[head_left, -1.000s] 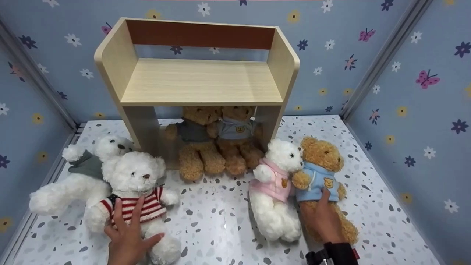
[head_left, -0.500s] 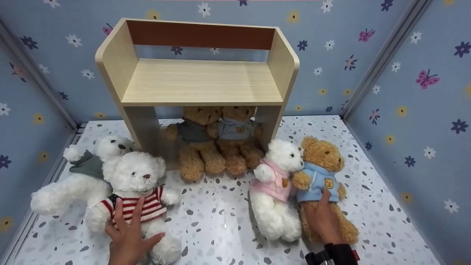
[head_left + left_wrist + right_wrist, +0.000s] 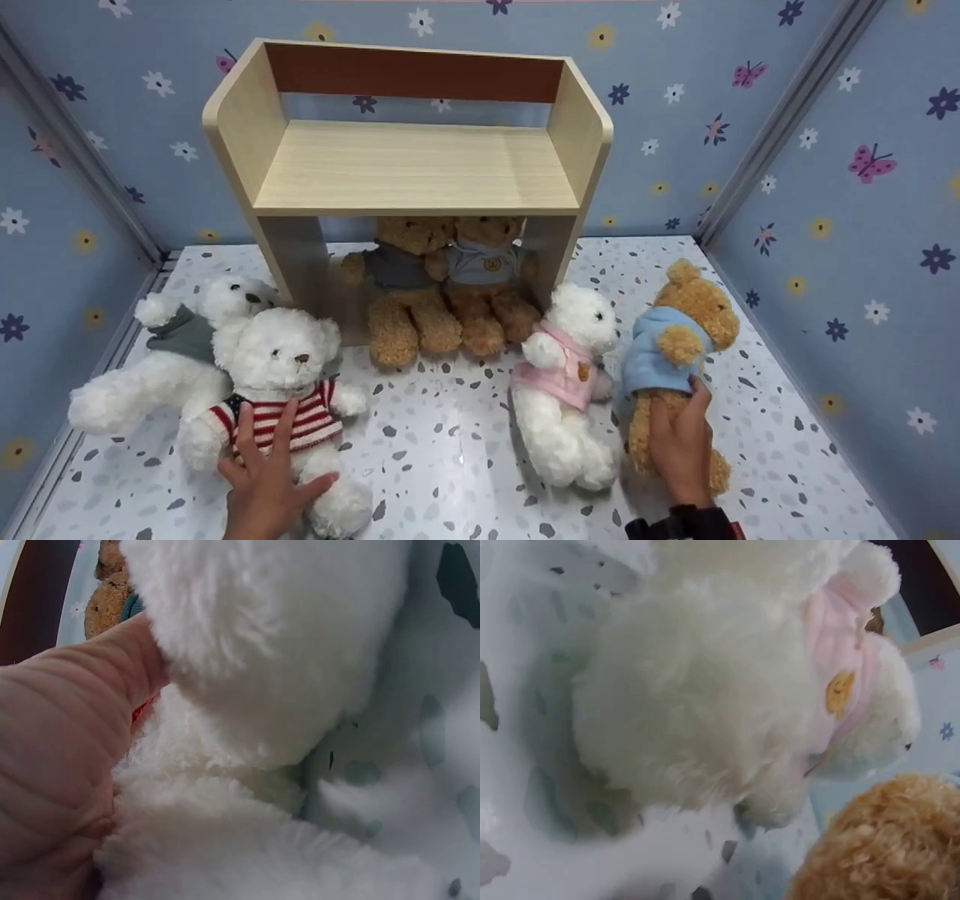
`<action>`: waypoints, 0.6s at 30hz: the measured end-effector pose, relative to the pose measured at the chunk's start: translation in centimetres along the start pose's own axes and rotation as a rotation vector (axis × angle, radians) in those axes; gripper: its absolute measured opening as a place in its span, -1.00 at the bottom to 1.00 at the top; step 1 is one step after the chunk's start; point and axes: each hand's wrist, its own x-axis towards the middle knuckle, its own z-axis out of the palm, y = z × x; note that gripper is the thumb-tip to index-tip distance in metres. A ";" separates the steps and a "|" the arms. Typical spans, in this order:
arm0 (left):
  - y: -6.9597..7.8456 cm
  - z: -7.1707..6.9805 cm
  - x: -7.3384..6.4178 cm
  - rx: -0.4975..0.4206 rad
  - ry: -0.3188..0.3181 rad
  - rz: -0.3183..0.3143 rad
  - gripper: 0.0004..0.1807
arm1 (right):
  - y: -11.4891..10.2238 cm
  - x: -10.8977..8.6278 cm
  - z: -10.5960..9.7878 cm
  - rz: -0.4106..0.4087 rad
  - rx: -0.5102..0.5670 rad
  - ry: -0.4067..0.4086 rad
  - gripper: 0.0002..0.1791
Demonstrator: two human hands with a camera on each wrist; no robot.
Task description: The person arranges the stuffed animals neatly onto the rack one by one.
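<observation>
My left hand (image 3: 266,480) rests with spread fingers on the belly of a white teddy bear (image 3: 274,349) in a red-and-white striped sweater. White fur (image 3: 247,637) fills most of the left wrist view beside that hand. On the right, my right hand (image 3: 684,450) grips a brown teddy bear (image 3: 690,300) in a light blue hoodie around its lower body; the bear is turned to face right. Next to it a white teddy bear (image 3: 559,375) in a pink hoodie leans sideways. Brown fur (image 3: 889,847) shows at the right wrist view's lower right corner.
A wooden two-tier shelf (image 3: 416,165) stands at the back. In its lower tier sit a brown bear (image 3: 397,277) in a dark top and another brown bear (image 3: 487,270) in grey. A white bear (image 3: 184,337) in green lies far left. Patterned walls surround the speckled tabletop (image 3: 442,450).
My right hand has taken hold of the blue-hoodie bear, turned it to the right and moved it slightly away from the pink-hoodie bear. My left hand stays on the striped-sweater bear.
</observation>
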 end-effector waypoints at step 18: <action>0.5 1.3 -0.8 0.056 0.069 -0.028 0.26 | -7.8 -5.5 2.3 -0.515 0.142 0.240 -0.24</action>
